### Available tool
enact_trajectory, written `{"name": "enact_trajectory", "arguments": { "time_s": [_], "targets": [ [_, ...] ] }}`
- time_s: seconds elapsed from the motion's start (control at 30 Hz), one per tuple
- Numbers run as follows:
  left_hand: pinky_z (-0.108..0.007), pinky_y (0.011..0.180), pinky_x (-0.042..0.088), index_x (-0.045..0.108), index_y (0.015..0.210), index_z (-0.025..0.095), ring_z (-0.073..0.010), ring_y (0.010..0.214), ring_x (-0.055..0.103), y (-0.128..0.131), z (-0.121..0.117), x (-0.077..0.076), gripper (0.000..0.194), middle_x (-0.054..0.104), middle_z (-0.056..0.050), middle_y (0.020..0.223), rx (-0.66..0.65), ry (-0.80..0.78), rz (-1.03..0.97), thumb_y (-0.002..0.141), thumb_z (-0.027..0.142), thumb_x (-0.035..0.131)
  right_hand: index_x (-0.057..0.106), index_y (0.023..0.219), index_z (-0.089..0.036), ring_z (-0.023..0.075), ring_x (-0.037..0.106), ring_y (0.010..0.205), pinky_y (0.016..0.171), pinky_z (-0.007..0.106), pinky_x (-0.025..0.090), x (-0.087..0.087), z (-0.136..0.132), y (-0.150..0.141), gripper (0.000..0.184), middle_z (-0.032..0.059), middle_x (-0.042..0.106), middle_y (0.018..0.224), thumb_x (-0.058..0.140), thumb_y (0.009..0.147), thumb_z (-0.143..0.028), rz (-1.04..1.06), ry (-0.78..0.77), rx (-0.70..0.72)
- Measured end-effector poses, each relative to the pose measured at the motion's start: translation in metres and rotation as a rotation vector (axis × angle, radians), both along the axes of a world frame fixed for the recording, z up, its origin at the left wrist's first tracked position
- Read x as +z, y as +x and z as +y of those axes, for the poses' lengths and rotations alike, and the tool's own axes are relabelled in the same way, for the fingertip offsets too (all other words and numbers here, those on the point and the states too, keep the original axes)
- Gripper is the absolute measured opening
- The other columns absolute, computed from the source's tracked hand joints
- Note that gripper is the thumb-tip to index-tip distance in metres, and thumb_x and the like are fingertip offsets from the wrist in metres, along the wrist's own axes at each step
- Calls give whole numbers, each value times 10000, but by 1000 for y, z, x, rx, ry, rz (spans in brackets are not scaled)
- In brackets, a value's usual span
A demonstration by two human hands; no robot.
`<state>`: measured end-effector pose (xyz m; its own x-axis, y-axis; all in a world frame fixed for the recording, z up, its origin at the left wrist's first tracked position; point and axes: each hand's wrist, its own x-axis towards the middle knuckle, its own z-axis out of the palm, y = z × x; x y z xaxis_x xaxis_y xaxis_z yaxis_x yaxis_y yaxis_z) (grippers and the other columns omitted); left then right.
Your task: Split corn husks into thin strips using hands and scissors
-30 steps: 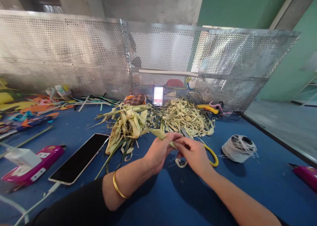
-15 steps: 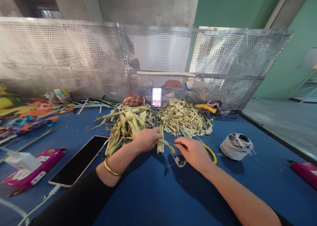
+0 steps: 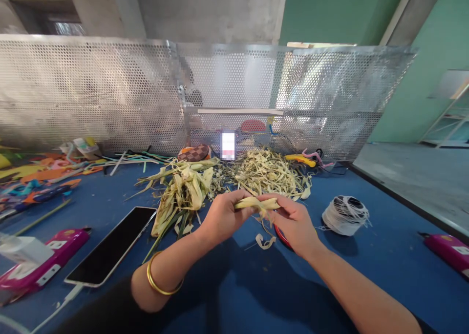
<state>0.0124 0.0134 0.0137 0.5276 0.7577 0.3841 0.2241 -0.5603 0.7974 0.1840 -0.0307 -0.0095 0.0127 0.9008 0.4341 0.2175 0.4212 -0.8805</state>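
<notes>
A pale green-yellow corn husk strip (image 3: 261,203) is stretched sideways between my two hands, above the blue table. My left hand (image 3: 224,216) grips its left end, thumb and fingers pinched together. On the other side my right hand (image 3: 295,221) pinches the right end. Under the right hand a red scissor handle (image 3: 282,237) partly shows; the hand covers the rest. A curled husk scrap (image 3: 265,241) lies on the table just below. Behind my left hand rests a heap of larger husks (image 3: 188,187), and beyond both hands is a pile of thin shreds (image 3: 273,173).
White string ball (image 3: 346,216) stands at right. A phone (image 3: 112,246) with a cable and a magenta power strip (image 3: 47,260) lie at left, near colourful scraps (image 3: 40,170). A lit screen (image 3: 228,145) stands before the perforated metal panel (image 3: 120,94) along the back.
My right hand has come left and taken the husk's other end. The husk has turned from upright to sideways and been lifted. The view has shifted slightly.
</notes>
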Motion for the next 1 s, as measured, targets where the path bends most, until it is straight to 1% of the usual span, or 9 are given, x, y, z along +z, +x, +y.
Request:
{"name": "enact_trajectory", "arguments": {
  "time_s": [0.07,0.13,0.3,0.4,0.5,0.57,0.7,0.87,1.0],
  "targets": [
    [-205,576,354,658,793,166,-101,600,458,0,-2,1,147,572,21,653,33,-7,26,718,275,594,695,807,-194,166,587,714,656,265,460,2,-2,-1,157,20,675,762,639,752,-331,51,-18,-116],
    [-212,575,356,668,804,166,-103,604,463,1,-2,3,173,584,18,660,23,-94,26,712,304,620,682,744,-189,149,553,656,612,249,436,3,-3,-1,147,3,645,695,648,727,-331,109,-34,-172],
    [-217,511,329,637,675,151,-85,514,426,11,-2,9,266,534,29,549,-111,-567,-8,693,415,663,663,717,-188,126,490,588,540,232,402,11,-3,-2,144,-16,586,636,660,690,-329,141,-118,-93],
    [-217,505,332,612,646,158,-86,506,451,18,1,8,264,540,38,540,-70,-709,-63,611,391,732,640,722,-176,114,473,557,521,231,399,14,-2,-1,207,-20,572,629,681,670,-373,211,-217,-53],
    [-223,500,330,562,591,158,-86,483,445,23,5,5,281,523,47,508,4,-705,-100,547,350,763,622,739,-163,109,479,545,519,233,404,13,1,3,293,-16,585,644,713,634,-422,280,-291,-18],
    [-227,502,321,548,579,158,-85,475,430,23,8,4,288,503,55,493,16,-692,-86,520,338,766,602,715,-165,109,488,536,515,234,406,9,3,5,294,-20,578,623,708,638,-428,270,-302,-25],
    [-228,520,305,524,569,164,-82,489,413,23,14,4,300,463,71,498,-33,-705,-6,497,337,758,498,614,-193,106,507,464,476,229,395,0,8,7,265,-58,499,522,641,695,-401,161,-329,-82],
    [-209,513,282,449,566,182,-69,505,390,25,24,5,373,426,95,493,-84,-692,0,429,261,787,428,599,-208,71,428,368,398,203,323,-7,12,8,252,-95,399,469,585,725,-358,46,-358,-100],
    [-216,461,196,534,667,186,-68,469,378,28,34,-1,375,467,80,521,-86,-835,70,457,362,790,491,651,-196,60,385,377,383,189,316,-8,13,8,188,-90,415,485,562,734,-349,61,-409,-41]
  ]
}}
